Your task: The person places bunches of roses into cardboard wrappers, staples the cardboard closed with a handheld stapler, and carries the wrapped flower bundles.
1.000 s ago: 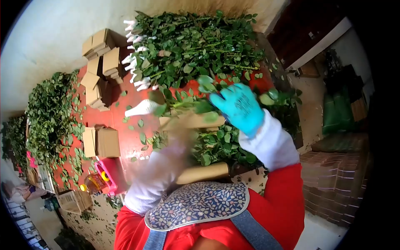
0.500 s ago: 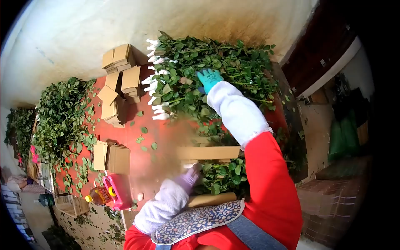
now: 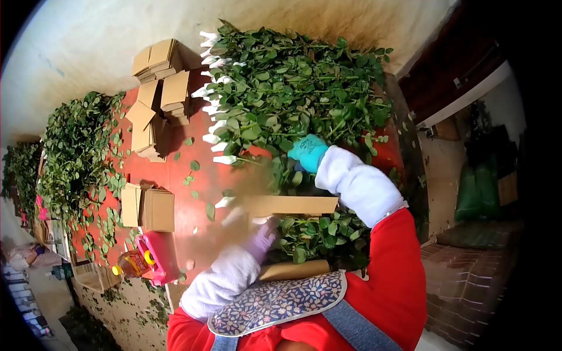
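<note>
My right hand (image 3: 308, 153), in a teal glove, is closed around leafy rose stems at the near edge of a large pile of roses (image 3: 304, 93). White sleeves (image 3: 218, 126) cover the flower heads along the pile's left side. My left hand (image 3: 262, 241), in a purple glove, rests by the left end of an upright cardboard strip (image 3: 293, 205), its fingers curled. A blurred patch hides part of it and what it may grip. Below the strip, rose foliage (image 3: 322, 234) lies in front of me, with a rolled cardboard edge (image 3: 295, 269) nearest my apron.
Stacks of folded cardboard (image 3: 149, 207) stand on the red table (image 3: 190, 169), with more cardboard (image 3: 161, 58) by the wall. A pink holder (image 3: 157, 260) and a yellow-capped bottle (image 3: 133, 264) sit at the front left. Another rose pile (image 3: 82, 158) lies at left.
My right hand has drawn back from the middle of the rose pile toward me, its fingers now curled around stems. My left hand stays by the cardboard strip. The view has shifted slightly.
</note>
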